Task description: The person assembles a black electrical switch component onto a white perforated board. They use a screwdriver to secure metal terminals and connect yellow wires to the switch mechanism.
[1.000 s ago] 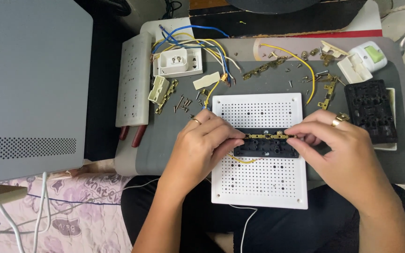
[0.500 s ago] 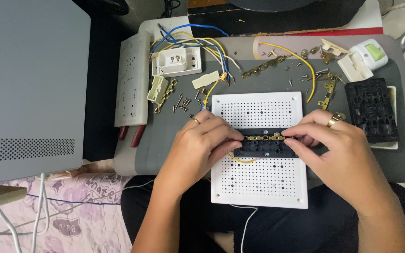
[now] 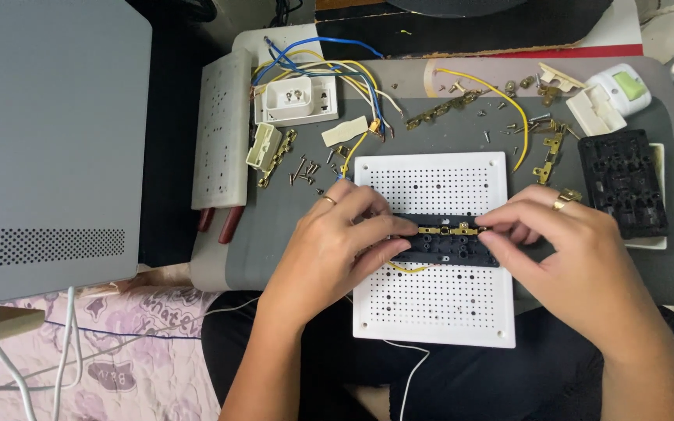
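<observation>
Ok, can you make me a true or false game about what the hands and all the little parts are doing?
1. Both hands are on the black block that lies on the white board with holes. True: the left hand and right hand hold the black block on the white board.
2. A brass strip sits along the top of the black block. True: the brass strip is pinched at each end by fingertips.
3. The blue wires lie under the right hand. False: the blue wires are up at the far left, near the white socket.
4. The right hand wears no ring. False: a gold ring shows on it.
5. The small screws are all in a cup. False: the screws lie loose on the grey mat.
</observation>
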